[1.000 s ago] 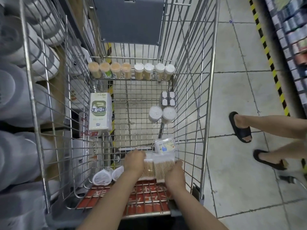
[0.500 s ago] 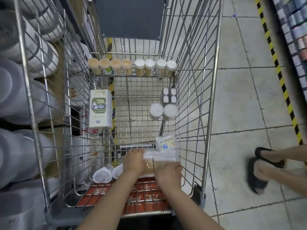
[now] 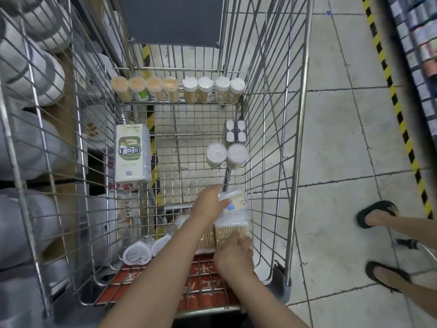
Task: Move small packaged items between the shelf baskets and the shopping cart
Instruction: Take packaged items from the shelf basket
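I look down into a wire shopping cart (image 3: 304,114). At its near right corner two packs of wooden-stick swabs (image 3: 230,233) lie side by side. A small clear box with a blue and white label (image 3: 236,202) sits on their far end. My left hand (image 3: 208,202) reaches over the packs and grips that box, thumb at its far edge and fingers over its top. My right hand (image 3: 234,254) holds the near end of the right swab pack with curled fingers.
The cart also holds a row of toothpick jars (image 3: 177,88) at the far end, a tissue pack (image 3: 132,157), two round white tubs (image 3: 227,155), a white boxed set (image 3: 235,131) and white pouches (image 3: 139,252). Another person's sandalled feet (image 3: 376,214) stand to the right. Shelves flank the aisle.
My left hand has left the swab packs and moved forward onto the small clear box. My right hand stays at the packs' near end. The other person's feet have shifted.
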Tool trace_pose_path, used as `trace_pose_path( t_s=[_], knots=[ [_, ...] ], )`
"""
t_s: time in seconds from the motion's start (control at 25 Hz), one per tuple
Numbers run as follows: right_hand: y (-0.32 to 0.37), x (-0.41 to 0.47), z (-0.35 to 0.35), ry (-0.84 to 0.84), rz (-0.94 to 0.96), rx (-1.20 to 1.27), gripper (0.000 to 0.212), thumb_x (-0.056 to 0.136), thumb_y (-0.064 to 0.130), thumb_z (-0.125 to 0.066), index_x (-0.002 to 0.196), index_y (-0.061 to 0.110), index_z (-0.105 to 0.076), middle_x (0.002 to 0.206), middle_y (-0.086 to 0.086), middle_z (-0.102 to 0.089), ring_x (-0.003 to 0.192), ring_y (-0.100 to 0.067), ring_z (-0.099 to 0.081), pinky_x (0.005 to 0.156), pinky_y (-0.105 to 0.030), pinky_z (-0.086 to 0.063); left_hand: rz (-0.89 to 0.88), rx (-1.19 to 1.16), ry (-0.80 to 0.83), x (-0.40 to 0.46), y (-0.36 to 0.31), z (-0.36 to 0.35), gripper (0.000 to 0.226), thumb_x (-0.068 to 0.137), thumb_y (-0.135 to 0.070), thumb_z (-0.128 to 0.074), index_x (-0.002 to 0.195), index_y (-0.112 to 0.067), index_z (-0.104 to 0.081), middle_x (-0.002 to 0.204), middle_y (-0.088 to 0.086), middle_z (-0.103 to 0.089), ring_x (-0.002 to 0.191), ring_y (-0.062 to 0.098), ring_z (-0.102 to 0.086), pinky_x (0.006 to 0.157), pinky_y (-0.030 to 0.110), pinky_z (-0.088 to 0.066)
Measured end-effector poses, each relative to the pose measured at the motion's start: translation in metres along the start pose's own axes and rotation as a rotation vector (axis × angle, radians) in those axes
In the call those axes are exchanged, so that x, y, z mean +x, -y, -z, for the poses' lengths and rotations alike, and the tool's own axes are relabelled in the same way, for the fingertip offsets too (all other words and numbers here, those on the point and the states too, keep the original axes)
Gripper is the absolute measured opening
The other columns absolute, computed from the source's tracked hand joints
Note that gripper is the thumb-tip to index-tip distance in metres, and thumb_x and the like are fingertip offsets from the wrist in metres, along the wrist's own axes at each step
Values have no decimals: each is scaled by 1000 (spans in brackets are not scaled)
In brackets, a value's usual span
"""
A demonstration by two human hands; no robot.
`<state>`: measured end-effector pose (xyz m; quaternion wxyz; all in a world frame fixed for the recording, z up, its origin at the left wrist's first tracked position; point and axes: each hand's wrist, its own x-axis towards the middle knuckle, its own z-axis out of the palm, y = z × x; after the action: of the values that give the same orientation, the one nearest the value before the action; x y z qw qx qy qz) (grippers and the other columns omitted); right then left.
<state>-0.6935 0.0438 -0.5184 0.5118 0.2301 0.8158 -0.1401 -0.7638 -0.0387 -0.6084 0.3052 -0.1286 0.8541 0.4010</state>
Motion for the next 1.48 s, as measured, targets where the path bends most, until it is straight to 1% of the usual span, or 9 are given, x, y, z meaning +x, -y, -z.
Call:
trace_pose_path(
  t_s=[0.24,0.4,0.56,0.64,0.72,1.0,1.12,1.28,1.48],
  knots=[
    [-10,9,1,21,11,16,67,93,20,-40,152,24,-6,156,-16,0,140,-33,-19,112,-41,-26,-39,117,112,24,4,-9,56,83,-26,-70,134,-15,-50,136,5,-51,123,23,-47,96,27,-35],
    [-10,10,1,20,29,33,67,94,23,-40,152,25,-7,156,-15,0,140,-33,-20,111,-41,-27,-57,144,165,31,5,-8,52,82,-20,-71,131,-16,-55,129,8,-56,120,26,-51,97,31,-39],
    [-14,13,3,5,43,78,58,93,25,-42,147,20,-22,151,-15,-12,135,-34,-28,108,-42,-33,-74,161,175,22,0,3,54,91,-14,-58,142,-14,-41,144,9,-44,131,27,-42,106,33,-33],
    [-16,9,8,1,74,104,42,93,28,-42,134,17,-40,142,-14,-27,126,-33,-39,103,-39,-38,-29,86,102,7,0,16,53,92,-11,-54,143,-13,-39,144,10,-43,129,26,-43,105,33,-35],
    [-19,1,15,-3,127,99,35,93,27,-41,124,13,-48,133,-14,-38,118,-32,-46,99,-36,-41,41,32,13,-17,4,30,45,94,-10,-51,139,-11,-45,143,8,-46,126,26,-47,102,34,-38],
    [-32,-78,48,-5,483,-89,41,97,23,-43,136,12,-44,128,-8,-56,113,-22,-56,93,-32,-46,214,15,-42,-161,13,75,30,97,-22,-50,126,-17,-56,123,1,-62,104,18,-61,89,33,-50],
    [-48,-116,63,-117,685,-284,38,97,26,-43,132,14,-48,128,-6,-55,116,-23,-53,94,-31,-43,199,49,-163,-227,-8,90,30,95,-25,-51,125,-21,-56,122,-3,-63,105,15,-60,88,31,-49],
    [-74,-151,82,-231,949,-540,33,95,28,-43,123,14,-54,120,-5,-57,112,-24,-53,91,-33,-42,176,61,-434,-313,-45,89,28,95,-27,-49,121,-24,-58,117,-3,-63,103,17,-59,82,29,-47],
    [-95,-180,96,-216,1180,-837,25,94,30,-42,111,17,-56,111,-4,-58,103,-26,-57,79,-33,-42,373,-83,-744,-421,-67,31,35,94,-26,-50,128,-26,-56,130,-4,-55,119,18,-52,97,31,-41]
  ],
)
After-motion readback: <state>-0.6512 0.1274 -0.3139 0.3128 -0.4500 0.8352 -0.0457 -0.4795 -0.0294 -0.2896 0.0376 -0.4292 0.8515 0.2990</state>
